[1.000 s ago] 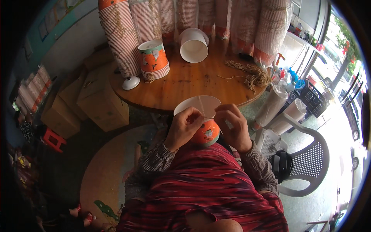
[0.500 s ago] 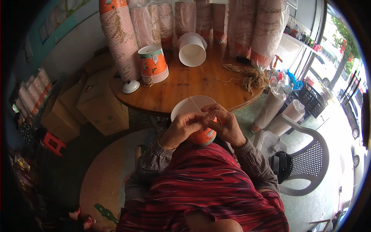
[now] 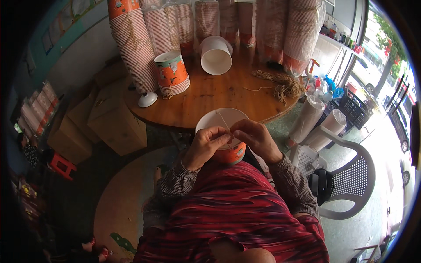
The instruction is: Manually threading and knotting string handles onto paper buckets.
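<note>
An orange paper bucket (image 3: 231, 156) with a white inside rests at my lap, its mouth tilted up and away from me. A thin tan string (image 3: 221, 116) runs across its open mouth to my fingers. My left hand (image 3: 205, 147) pinches the string at the near rim, thumb against forefinger. Close beside it, my right hand (image 3: 258, 139) is closed too, thumb and forefinger pinched on the string. The fingertips of both hands nearly meet, and a short end of string hangs below them. Any knot there is too small to make out.
On the round wooden table (image 3: 197, 105) stand tall bucket stacks (image 3: 133, 44), a short stack (image 3: 172, 72), a bucket on its side (image 3: 216, 60), a white lid (image 3: 148, 99) and a string bundle (image 3: 287, 87). Cardboard boxes (image 3: 118, 118) are left, a plastic chair (image 3: 351, 179) right.
My right fingers have drawn back from over the left ones and now pinch beside them. More of the bucket's orange side shows. The view has shifted slightly.
</note>
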The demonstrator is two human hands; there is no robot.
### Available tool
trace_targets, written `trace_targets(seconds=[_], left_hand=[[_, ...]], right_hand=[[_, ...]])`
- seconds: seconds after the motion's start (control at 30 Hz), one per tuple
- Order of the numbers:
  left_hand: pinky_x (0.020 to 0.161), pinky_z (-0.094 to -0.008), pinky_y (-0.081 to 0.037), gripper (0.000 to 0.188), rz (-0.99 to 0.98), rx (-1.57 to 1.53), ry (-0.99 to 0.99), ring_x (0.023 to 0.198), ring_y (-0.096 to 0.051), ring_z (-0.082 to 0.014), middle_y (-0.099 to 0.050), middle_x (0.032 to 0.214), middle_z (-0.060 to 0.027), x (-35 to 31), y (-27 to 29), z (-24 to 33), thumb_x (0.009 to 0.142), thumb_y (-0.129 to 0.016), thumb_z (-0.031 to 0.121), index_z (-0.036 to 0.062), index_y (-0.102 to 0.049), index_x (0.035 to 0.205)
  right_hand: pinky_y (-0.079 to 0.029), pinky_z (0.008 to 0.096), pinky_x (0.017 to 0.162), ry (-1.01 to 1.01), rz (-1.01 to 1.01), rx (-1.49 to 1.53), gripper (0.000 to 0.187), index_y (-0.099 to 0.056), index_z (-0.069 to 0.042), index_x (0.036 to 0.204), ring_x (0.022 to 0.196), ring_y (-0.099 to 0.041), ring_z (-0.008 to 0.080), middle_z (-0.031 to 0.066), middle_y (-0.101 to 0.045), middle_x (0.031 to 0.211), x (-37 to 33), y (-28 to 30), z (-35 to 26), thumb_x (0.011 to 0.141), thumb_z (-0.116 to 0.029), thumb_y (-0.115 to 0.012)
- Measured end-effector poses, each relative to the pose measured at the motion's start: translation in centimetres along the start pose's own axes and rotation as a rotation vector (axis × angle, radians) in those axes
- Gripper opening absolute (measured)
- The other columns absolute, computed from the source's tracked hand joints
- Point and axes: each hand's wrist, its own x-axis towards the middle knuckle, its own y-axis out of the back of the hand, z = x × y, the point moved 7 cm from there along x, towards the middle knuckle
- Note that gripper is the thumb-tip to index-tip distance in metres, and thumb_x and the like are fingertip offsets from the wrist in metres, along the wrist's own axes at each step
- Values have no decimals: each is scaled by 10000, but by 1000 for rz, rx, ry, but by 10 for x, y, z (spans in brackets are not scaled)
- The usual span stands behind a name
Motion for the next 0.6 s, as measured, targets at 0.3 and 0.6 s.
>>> trace_targets(seconds=[0.3,0.6], left_hand=[[761,-211,-483,127,65,156,-167,835,-595,-72,-646,897,-33,0,-3,4,916,-577,67,-30,-618,986],[697,-205,-491,58,77,243,-275,803,-600,-54,-645,848,-19,-3,-10,16,896,-581,24,-11,-612,930]], right_hand=[[-500,270,675,-105,-91,-118,140,-652,12,931,729,-617,116,72,-662,801,-8,-3,-1,837,-90,-637],[-453,242,762,-238,-121,128,114,-615,-3,895,834,-548,75,8,-615,839,-11,-2,9,865,-113,-617]])
